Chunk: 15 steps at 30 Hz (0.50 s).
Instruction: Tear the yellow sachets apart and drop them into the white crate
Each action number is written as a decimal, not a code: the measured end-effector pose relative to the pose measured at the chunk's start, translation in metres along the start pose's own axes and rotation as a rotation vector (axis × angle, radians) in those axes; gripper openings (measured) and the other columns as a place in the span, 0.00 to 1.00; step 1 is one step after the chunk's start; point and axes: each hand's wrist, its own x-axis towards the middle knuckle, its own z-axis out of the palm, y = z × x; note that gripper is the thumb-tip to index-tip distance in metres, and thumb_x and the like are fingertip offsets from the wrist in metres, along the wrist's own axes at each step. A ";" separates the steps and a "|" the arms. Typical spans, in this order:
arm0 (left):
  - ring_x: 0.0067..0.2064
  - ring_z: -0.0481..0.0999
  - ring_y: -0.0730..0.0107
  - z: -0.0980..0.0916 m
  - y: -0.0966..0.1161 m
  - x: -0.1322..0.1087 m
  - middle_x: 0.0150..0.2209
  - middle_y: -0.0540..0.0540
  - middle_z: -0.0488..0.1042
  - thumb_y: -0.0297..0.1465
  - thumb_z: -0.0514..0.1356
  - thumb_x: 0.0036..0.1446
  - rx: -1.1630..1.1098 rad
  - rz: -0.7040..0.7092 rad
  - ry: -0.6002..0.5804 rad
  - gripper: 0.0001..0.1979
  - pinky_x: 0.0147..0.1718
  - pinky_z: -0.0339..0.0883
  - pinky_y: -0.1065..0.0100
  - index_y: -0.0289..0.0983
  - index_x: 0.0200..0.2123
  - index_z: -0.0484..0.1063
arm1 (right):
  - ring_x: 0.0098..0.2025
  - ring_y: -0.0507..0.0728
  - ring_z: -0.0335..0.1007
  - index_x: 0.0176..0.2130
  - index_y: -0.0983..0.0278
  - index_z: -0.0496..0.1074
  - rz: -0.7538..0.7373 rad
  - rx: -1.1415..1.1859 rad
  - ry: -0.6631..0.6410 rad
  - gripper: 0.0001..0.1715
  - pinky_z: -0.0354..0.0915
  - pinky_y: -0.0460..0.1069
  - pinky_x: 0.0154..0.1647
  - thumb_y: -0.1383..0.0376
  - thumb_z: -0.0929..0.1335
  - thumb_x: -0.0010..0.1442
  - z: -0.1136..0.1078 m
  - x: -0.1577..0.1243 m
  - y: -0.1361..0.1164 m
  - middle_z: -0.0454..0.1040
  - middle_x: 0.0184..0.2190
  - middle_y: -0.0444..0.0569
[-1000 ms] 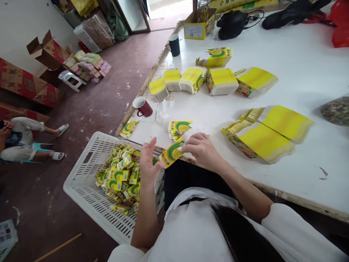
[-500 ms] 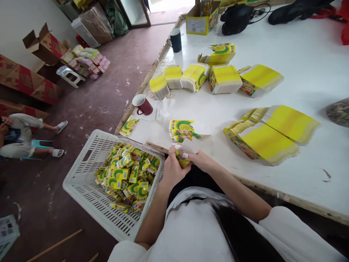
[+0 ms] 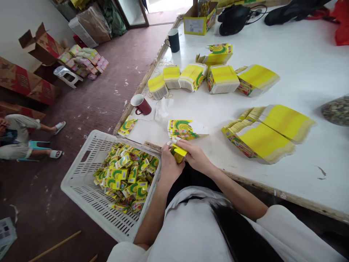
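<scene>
Both hands meet at the table's near edge around one small yellow-and-green box (image 3: 178,154). My left hand (image 3: 169,165) wraps round its left and lower side. The fingers of my right hand (image 3: 196,156) press on its top and right side. Just beyond them, a small stack of printed flat cartons (image 3: 181,128) lies on the white table (image 3: 207,109). To the left, a white plastic basket (image 3: 79,187) holds a heap of small yellow-green boxes (image 3: 120,174).
A red mug (image 3: 144,106), a dark mug (image 3: 173,40) and crumpled tissue (image 3: 163,109) stand or lie along the left edge. Bundled yellow cartons (image 3: 222,78) form a row; larger stacks (image 3: 268,136) lie right. A seated person's legs (image 3: 24,133) show far left.
My right fingers have moved onto the top of the box, and its yellow face now shows flat. The pale flap seen above the hands earlier is no longer visible.
</scene>
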 end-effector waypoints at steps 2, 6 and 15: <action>0.55 0.75 0.47 -0.004 0.000 -0.001 0.52 0.34 0.73 0.29 0.67 0.47 0.045 -0.016 0.005 0.34 0.54 0.70 0.48 0.37 0.57 0.59 | 0.68 0.60 0.62 0.65 0.59 0.67 -0.006 -0.064 0.039 0.36 0.61 0.59 0.68 0.76 0.60 0.61 -0.004 -0.001 0.005 0.68 0.65 0.54; 0.46 0.80 0.54 -0.020 0.004 0.000 0.45 0.41 0.79 0.36 0.69 0.49 -0.022 -0.017 -0.076 0.28 0.46 0.74 0.56 0.39 0.53 0.66 | 0.69 0.65 0.61 0.64 0.61 0.68 -0.026 -0.173 -0.135 0.31 0.66 0.60 0.63 0.73 0.63 0.63 -0.018 -0.004 0.010 0.60 0.69 0.61; 0.43 0.81 0.55 -0.036 0.016 0.012 0.41 0.44 0.80 0.36 0.73 0.43 -0.056 0.018 -0.108 0.29 0.44 0.74 0.58 0.41 0.49 0.71 | 0.62 0.65 0.67 0.45 0.62 0.73 -0.051 -0.082 -0.245 0.12 0.66 0.61 0.60 0.66 0.72 0.60 -0.043 0.009 -0.004 0.69 0.57 0.59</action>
